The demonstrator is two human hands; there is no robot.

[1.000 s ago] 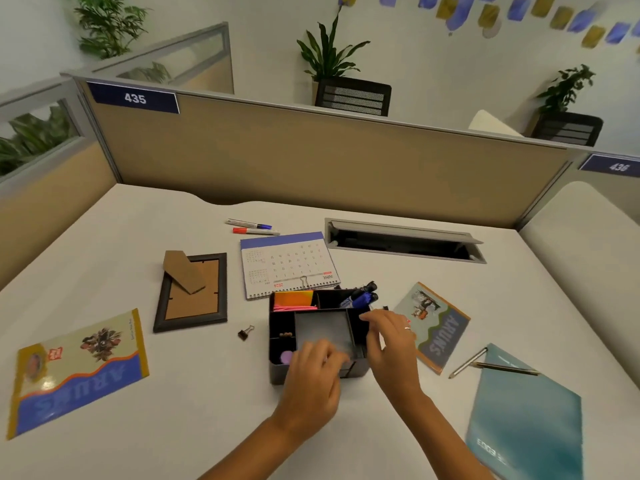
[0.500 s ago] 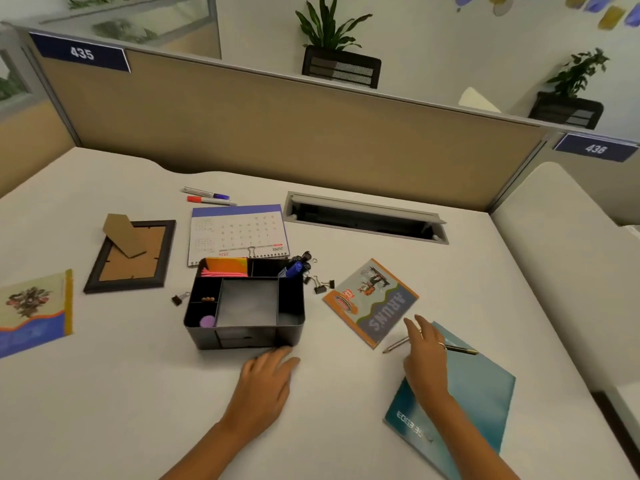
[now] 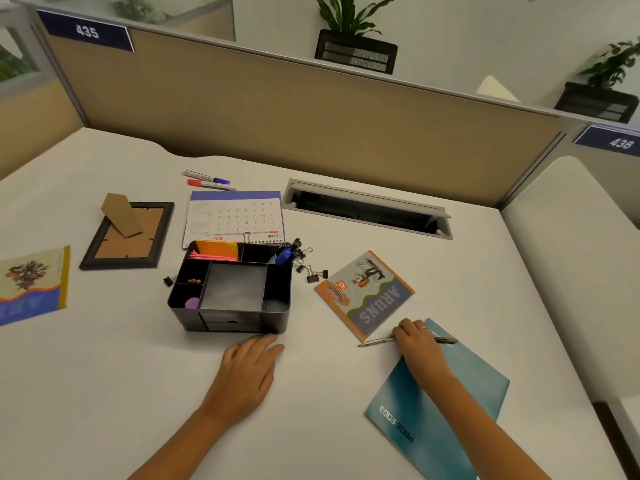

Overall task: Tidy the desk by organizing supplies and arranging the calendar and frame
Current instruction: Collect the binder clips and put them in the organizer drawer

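a: where are the hands?
b: the right hand lies over two pens at the far corner of the teal folder, fingers curled down on them; whether it has truly gripped them i cannot tell. the left hand rests flat and slack on the desk, fingertips just short of the near wall of the black organizer.
a: and the calendar and frame?
b: the calendar lies flat just beyond the organizer. the frame lies face down to its left, stand flap up. both are well away from the hands.
a: counts?
b: two markers beyond the calendar, two booklets, one at right and one at the left edge, several binder clips right of the organizer and one at its left.
a: the room?
b: a white desk with a cable slot, tan partitions labelled 435 and 436, and potted plants behind.
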